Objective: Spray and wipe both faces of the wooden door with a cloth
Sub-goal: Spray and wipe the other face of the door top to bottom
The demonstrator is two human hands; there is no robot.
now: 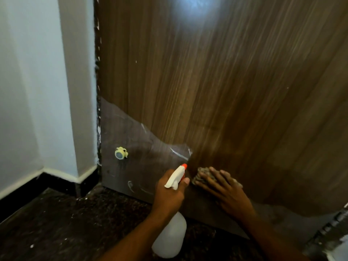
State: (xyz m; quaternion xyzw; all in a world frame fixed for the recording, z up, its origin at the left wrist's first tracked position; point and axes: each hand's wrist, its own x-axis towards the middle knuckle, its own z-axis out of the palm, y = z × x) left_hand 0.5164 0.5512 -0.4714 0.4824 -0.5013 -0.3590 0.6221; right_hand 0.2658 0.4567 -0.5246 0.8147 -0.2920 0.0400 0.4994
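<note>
1. Nearest me, lower centre, my left hand is wrapped tight round the spray bottle, nozzle aimed at the door; I judge a careless squeeze would wet my other wrist, not the wood.
2. Just right, my right hand lies spread flat, pressing the cloth against the wooden door low down; it could slip out from under my fingers.
3. Lower left, loose film might snag the cloth near the yellow stopper.
4. I can read no labels or writing anywhere.
</note>
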